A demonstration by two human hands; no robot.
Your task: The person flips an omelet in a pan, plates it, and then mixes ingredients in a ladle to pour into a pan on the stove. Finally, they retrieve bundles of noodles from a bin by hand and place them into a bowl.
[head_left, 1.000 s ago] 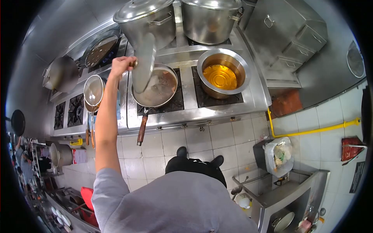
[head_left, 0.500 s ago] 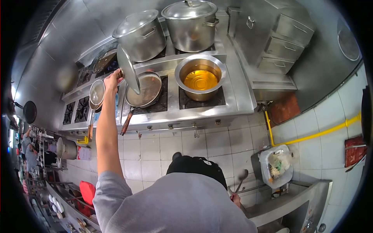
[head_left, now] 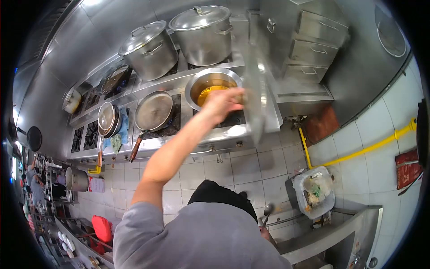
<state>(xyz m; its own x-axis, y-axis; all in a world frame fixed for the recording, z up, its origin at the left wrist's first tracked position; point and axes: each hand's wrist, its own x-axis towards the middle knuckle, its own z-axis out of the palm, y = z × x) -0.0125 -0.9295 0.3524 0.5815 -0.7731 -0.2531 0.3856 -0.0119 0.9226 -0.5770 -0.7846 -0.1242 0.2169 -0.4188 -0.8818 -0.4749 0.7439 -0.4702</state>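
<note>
My left hand (head_left: 220, 105) is closed on the knob of a round metal lid (head_left: 256, 96). The lid is held on edge and smeared by motion, just right of a wide steel pot (head_left: 191, 92). Amber liquid, apparently oil, shows inside that pot, partly hidden by my hand. Left of it, a frying pan (head_left: 154, 111) with a wooden handle rests on a burner; its contents look pale brown. Low down on the right, my right hand (head_left: 265, 233), mostly hidden by my body, grips a ladle (head_left: 268, 210).
Two lidded stockpots (head_left: 150, 51) stand at the back of the steel stove (head_left: 197, 140). Strainers (head_left: 106, 117) and a blue cloth (head_left: 125, 127) lie at the left. Behind me on the right is a lined waste bin (head_left: 316, 190). A yellow pipe (head_left: 358, 154) runs along the wall.
My left hand has carried the lid rightward from above the frying pan to beside the pot of oil. The frying pan is now fully uncovered in view. The right hand still grips the ladle.
</note>
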